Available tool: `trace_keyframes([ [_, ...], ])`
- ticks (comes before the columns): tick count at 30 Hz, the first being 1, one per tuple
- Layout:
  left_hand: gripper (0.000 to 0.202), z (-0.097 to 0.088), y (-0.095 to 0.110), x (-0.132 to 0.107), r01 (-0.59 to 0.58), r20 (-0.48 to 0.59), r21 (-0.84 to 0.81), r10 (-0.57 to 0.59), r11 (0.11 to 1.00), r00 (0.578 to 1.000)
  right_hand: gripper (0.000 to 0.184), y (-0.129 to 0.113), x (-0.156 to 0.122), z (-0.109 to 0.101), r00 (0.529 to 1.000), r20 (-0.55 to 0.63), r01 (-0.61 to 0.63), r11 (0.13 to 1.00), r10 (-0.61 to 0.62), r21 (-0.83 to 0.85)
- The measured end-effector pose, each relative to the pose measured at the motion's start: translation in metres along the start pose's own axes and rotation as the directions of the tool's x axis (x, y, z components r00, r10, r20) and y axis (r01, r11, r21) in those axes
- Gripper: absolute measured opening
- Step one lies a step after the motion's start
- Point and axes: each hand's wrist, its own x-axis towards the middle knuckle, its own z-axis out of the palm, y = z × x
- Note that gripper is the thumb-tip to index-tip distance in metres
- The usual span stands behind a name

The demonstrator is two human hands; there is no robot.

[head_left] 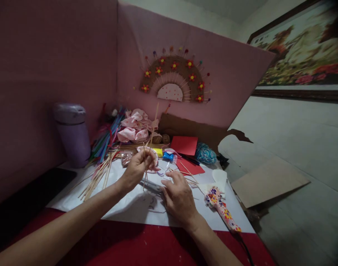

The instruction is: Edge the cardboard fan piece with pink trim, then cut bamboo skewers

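Note:
In the head view my left hand [143, 162] is closed around a few thin wooden sticks [153, 127], which stand nearly upright and cross each other. My right hand [178, 197] is low over the white sheet, its fingers curved and apart. The end of a grey, flat, long tool [151, 186] reaches the gap between its thumb and forefinger; its kind is unclear, and I cannot tell whether they touch it. Loose sticks [187, 170] lie just beyond the right hand. A bundle of similar sticks [98, 177] rests left of my left hand.
White paper [124, 212] covers part of the red table [146, 244]. A purple tumbler [73, 135] stands left; a flower-patterned glue gun [221, 208] lies right. Behind are pink fabric [137, 125], red card [184, 145], blue yarn [206, 153], and brown cardboard [191, 128].

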Motion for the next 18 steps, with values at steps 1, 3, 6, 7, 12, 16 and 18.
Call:
trace_keyframes([
  [1,0.021,-0.002,-0.004,-0.002,-0.023,-0.005,0.103,0.023,0.994,1.0,0.013,0.0,0.0,0.0,1.0,0.003,0.0,1.0,0.0,-0.001],
  [3,0.021,-0.008,-0.008,-0.006,-0.061,-0.001,0.357,0.066,0.932,0.998,0.013,0.0,0.0,0.0,1.0,0.001,0.005,1.0,-0.005,-0.001],
  [6,0.025,-0.013,-0.004,-0.009,-0.048,0.019,0.556,0.045,0.83,0.999,0.012,-0.001,0.0,-0.001,1.0,-0.007,0.011,1.0,-0.011,0.002],
  [7,0.026,-0.014,-0.001,-0.01,-0.028,0.015,0.54,0.023,0.841,1.0,0.012,-0.002,0.0,-0.001,1.0,-0.008,0.009,1.0,-0.009,0.003],
  [12,0.021,-0.008,0.011,-0.012,0.095,0.001,0.171,-0.096,0.981,0.995,0.013,-0.003,-0.001,0.0,1.0,-0.006,0.005,1.0,-0.005,0.001],
  [16,0.025,-0.002,0.003,-0.014,0.109,-0.031,0.08,-0.107,0.991,0.994,0.012,-0.004,-0.001,0.002,1.0,0.009,0.002,1.0,-0.002,0.018],
  [18,0.029,0.0,-0.004,-0.016,0.161,-0.017,0.012,-0.16,0.987,0.987,0.011,-0.005,-0.001,0.003,1.0,0.017,0.001,0.999,-0.002,0.032],
])
